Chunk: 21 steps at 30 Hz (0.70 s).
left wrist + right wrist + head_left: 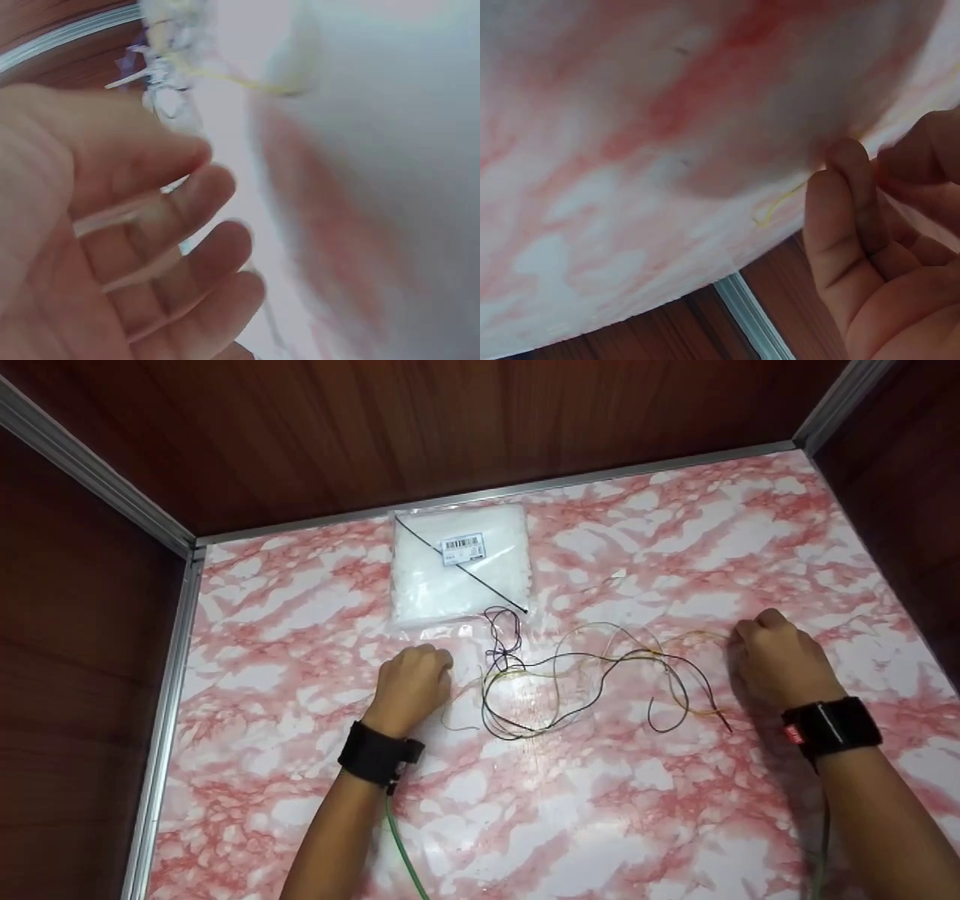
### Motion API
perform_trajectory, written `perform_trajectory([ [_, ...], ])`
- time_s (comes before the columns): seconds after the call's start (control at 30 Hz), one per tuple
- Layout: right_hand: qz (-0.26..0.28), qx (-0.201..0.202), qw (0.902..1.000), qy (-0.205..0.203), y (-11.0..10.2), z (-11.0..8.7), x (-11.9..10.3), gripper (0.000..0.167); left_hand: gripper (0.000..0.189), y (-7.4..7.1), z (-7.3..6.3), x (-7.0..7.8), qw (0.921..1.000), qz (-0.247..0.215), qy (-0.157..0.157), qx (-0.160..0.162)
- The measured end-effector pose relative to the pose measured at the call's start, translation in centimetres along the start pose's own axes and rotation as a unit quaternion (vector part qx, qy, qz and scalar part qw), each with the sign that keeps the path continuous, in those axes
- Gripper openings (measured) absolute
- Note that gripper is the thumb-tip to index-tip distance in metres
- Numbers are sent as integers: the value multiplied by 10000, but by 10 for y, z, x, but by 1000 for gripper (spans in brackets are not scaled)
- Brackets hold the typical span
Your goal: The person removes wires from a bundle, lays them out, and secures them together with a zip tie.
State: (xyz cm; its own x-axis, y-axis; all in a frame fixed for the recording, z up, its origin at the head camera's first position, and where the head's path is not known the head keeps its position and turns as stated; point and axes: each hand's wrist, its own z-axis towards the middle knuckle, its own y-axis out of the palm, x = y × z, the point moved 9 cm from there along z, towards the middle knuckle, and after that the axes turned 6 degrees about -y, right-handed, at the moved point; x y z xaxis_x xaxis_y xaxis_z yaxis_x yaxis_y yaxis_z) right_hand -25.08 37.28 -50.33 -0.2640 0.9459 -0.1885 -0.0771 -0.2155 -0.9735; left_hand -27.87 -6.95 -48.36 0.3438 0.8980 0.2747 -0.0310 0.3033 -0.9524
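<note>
Several thin wires, black, yellow and purple, lie in a loose tangle (525,727) on the table. My right hand (787,656) is at the right end of the tangle. It pinches a yellow wire (784,201) between thumb and fingers, and a short bent end sticks out past the fingertips. My left hand (414,686) is low over the table, left of the tangle. Its fingers (202,187) are loosely bent, and no wire shows between them and the thumb. A thin wire piece (459,727) lies close beside this hand. The purple wire (504,622) forms a small bundle at the top.
Behind the tangle lies a clear plastic bag (420,585) of white contents, with a barcode label (463,549) and a black cable tie (487,585) across it. Dark wood panels (465,427) with metal edging enclose the marbled table (600,810) at back and sides.
</note>
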Motion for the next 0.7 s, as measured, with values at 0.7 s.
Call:
perform_trajectory([
  [0.7,57,945,9886,-1167,-32,27,-89,13,15,-32,37,45,9930,-777,-258,854],
])
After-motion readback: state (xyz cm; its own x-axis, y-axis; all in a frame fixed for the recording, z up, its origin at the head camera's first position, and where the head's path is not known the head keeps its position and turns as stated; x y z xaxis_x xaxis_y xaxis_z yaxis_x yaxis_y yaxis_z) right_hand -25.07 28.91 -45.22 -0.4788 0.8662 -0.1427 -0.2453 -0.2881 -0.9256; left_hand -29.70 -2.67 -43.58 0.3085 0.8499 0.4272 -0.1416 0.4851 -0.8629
